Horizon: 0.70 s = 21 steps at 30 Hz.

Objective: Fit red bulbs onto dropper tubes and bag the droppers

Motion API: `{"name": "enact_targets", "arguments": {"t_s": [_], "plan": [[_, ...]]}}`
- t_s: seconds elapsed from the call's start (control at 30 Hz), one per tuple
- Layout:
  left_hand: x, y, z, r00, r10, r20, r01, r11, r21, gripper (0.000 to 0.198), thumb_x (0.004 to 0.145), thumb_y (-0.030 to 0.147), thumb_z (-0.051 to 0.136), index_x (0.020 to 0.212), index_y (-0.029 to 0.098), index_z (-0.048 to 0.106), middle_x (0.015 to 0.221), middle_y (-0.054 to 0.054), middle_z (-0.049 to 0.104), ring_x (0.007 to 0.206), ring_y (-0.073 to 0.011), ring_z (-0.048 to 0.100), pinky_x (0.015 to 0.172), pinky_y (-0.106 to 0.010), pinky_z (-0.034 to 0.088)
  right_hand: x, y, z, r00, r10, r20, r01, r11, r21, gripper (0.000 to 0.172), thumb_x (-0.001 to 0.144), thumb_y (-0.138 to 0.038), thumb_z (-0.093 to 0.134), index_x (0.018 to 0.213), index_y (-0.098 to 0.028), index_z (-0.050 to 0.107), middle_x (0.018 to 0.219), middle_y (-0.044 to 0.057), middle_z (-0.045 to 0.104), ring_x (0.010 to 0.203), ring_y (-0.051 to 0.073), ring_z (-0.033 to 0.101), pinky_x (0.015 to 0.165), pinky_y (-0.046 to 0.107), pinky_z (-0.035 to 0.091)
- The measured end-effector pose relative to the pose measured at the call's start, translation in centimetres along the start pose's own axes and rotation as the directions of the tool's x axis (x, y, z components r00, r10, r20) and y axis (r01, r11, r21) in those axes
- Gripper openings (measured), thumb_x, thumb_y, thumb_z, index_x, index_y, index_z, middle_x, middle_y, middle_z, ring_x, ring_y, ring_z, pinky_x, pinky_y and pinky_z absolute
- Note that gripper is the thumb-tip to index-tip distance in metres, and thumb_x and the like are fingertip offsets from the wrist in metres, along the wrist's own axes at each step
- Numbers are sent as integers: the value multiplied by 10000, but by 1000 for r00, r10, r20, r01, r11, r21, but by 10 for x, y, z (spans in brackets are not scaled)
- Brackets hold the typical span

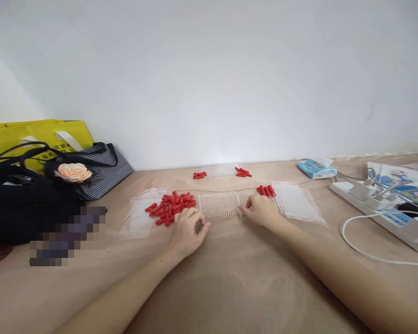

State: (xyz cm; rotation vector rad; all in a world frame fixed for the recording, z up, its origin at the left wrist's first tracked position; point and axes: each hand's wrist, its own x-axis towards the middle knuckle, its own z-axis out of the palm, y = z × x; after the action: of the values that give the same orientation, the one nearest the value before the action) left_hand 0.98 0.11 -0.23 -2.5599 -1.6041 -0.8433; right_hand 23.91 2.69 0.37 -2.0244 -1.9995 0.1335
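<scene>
My left hand (pixel 188 232) rests at the near right edge of a pile of red rubber dropper bulbs (pixel 169 207). Its fingers are curled with thumb and fingertips close together; whether something small sits between them does not show. A row of thin, clear glass dropper tubes (pixel 218 205) lies side by side between my hands. My right hand (pixel 261 211) is at the row's right end, its thumb and forefinger closed on one glass dropper tube (pixel 241 217) that juts out toward me. Just beyond that hand, several red bulbs (pixel 266 190) sit on tube ends.
Clear plastic bags (pixel 301 204) lie to the right, another bag (pixel 135 218) under the pile. Farther back are small groups of red bulbs (pixel 199 175) and more tubes (pixel 225 171). A tissue pack (pixel 316 169), power strip (pixel 386 215) and white cable stand right; bags (pixel 104 169) left.
</scene>
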Motion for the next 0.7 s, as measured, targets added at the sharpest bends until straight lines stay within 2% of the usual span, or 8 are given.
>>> {"name": "enact_targets", "arguments": {"t_s": [0.1, 0.17, 0.27, 0.43, 0.57, 0.7], "plan": [[12, -23, -15, 993, -99, -62, 107, 983, 149, 98, 735, 288, 524, 714, 193, 536, 826, -42, 587, 837, -234, 495, 721, -382, 306, 5, -12, 0, 996, 32, 89, -26, 997, -67, 359, 744, -451, 470, 773, -129, 628, 845, 145, 638, 782, 249, 601, 563, 291, 403], [20, -37, -26, 979, -194, -61, 202, 959, 200, 104, 731, 302, 520, 736, 203, 552, 852, -50, 596, 863, -254, 497, 705, -383, 309, 7, -14, 0, 991, 39, 126, -29, 996, -80, 347, 738, -425, 474, 796, -123, 634, 888, 163, 633, 809, 269, 600, 577, 308, 420], [31, -50, -35, 963, -267, -46, 270, 932, 243, 145, 719, 350, 527, 719, 208, 559, 842, -49, 617, 860, -260, 512, 692, -379, 316, 10, -15, 0, 989, 41, 145, -31, 997, -71, 329, 723, -387, 490, 841, -117, 635, 889, 170, 635, 804, 274, 605, 579, 315, 433], [40, -50, -30, 963, -267, -35, 262, 897, 357, 245, 700, 421, 525, 607, 199, 572, 765, -57, 637, 797, -267, 540, 691, -396, 316, 11, -16, 1, 987, 46, 155, -37, 997, -63, 300, 709, -314, 496, 879, -109, 634, 857, 166, 644, 776, 257, 613, 562, 295, 435], [43, -49, -23, 971, -236, -41, 230, 872, 431, 231, 714, 331, 496, 548, 190, 573, 740, -76, 636, 778, -278, 540, 695, -418, 313, 10, -18, 2, 988, 42, 150, -33, 998, -61, 270, 699, -290, 496, 849, -120, 643, 855, 159, 645, 767, 243, 612, 555, 280, 426], [39, -44, -26, 979, -172, -114, 205, 861, 466, 216, 723, 259, 459, 555, 168, 559, 735, -104, 616, 790, -290, 524, 714, -438, 300, 10, -18, 0, 989, 9, 149, -3, 999, -40, 250, 718, -280, 461, 780, -117, 639, 788, 149, 646, 727, 232, 608, 541, 272, 400]]}}
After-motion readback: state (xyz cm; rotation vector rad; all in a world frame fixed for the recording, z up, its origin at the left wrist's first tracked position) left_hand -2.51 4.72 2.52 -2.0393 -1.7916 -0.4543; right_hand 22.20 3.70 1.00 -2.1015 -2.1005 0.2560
